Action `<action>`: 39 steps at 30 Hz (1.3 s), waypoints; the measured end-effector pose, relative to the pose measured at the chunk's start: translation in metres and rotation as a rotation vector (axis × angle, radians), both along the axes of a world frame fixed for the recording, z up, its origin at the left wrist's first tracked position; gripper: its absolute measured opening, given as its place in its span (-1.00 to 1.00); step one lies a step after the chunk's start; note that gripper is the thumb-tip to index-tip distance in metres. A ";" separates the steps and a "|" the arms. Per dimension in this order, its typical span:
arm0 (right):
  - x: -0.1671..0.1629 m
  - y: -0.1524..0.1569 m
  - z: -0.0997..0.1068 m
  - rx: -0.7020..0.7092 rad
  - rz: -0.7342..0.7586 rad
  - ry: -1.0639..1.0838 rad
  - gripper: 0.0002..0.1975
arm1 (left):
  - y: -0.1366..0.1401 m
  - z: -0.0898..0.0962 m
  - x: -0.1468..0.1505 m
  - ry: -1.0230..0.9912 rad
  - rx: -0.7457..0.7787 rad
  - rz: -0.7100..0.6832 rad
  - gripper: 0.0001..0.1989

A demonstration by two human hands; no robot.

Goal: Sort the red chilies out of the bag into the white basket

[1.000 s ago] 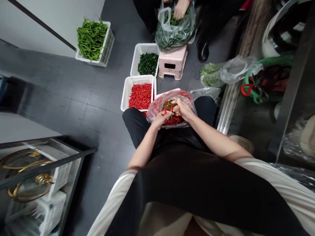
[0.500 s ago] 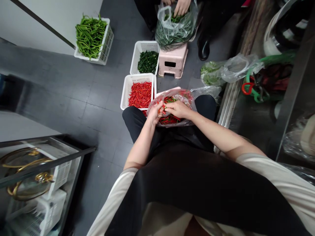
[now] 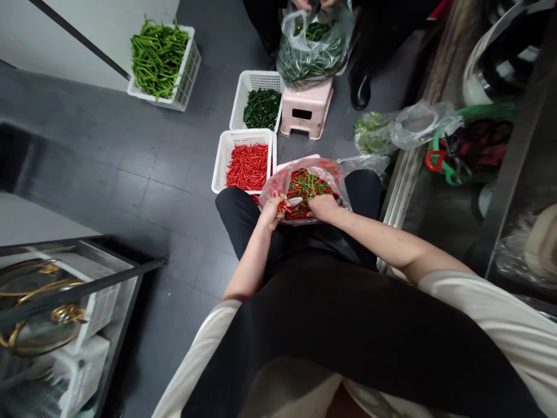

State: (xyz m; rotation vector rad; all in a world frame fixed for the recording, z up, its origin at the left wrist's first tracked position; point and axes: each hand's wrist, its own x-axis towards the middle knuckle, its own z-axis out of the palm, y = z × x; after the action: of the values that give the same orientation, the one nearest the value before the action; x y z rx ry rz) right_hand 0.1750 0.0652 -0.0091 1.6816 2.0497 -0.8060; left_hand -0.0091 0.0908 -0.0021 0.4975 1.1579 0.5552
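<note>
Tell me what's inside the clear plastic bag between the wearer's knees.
The plastic bag holds green-stemmed red chilies. Whatever lies beneath the top layer or under the right hand is covered and cannot be seen.

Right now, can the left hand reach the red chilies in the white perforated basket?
Probably yes: the left hand looks close to the white perforated basket, whose open top leaves the red chilies uncovered. The left knee overlaps part of its near edge, though the hand holds other chilies.
</note>
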 end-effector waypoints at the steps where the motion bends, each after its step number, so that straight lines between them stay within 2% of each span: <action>1: -0.001 -0.002 -0.002 -0.032 -0.014 -0.001 -0.71 | -0.002 0.000 0.000 0.049 0.011 -0.044 -0.80; 4: 0.011 -0.004 -0.003 -0.042 -0.169 0.116 -0.77 | -0.010 -0.001 0.000 0.200 0.059 -0.175 -0.74; 6: 0.025 -0.006 0.002 -0.090 -0.310 0.380 -0.75 | -0.015 -0.002 0.001 0.237 0.113 -0.214 -0.69; 10: 0.037 -0.015 0.016 -0.311 -0.561 1.011 -0.66 | -0.018 -0.002 0.012 0.155 0.217 -0.222 -0.63; 13: 0.032 -0.018 0.022 -0.396 -0.631 1.204 -0.65 | -0.015 0.005 0.022 0.105 0.256 -0.213 -0.62; 16: 0.025 -0.018 0.026 -0.361 -0.595 1.226 -0.66 | -0.012 0.012 0.026 0.110 0.234 -0.185 -0.64; 21: 0.024 -0.013 0.023 -0.149 -0.360 1.200 -0.71 | -0.006 0.011 0.022 -0.060 -0.049 -0.217 -0.63; 23: 0.027 -0.012 0.018 -0.093 -0.342 1.120 -0.70 | -0.001 0.007 0.019 0.019 -0.010 -0.208 -0.67; 26: 0.030 -0.012 0.012 -0.040 -0.418 0.896 -0.67 | 0.006 0.003 0.017 0.223 0.230 -0.136 -0.73; 29: 0.028 -0.013 0.014 -0.009 -0.395 0.761 -0.70 | 0.009 0.005 0.021 0.248 0.364 -0.199 -0.76; 31: 0.025 -0.013 0.019 0.013 -0.345 0.745 -0.72 | 0.008 0.009 0.026 0.232 0.364 -0.253 -0.79; 35: 0.023 -0.012 0.028 0.066 -0.334 0.781 -0.71 | 0.003 0.016 0.032 0.209 0.311 -0.246 -0.72; 39: 0.030 -0.010 0.033 0.045 -0.262 0.851 -0.69 | -0.002 0.018 0.027 0.037 0.173 -0.270 -0.63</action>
State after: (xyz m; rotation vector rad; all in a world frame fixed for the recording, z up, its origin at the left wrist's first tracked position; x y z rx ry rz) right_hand 0.2047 0.0551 0.0243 1.8432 2.3629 -1.8232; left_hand 0.0182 0.0887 0.0161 0.8028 1.0613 0.4142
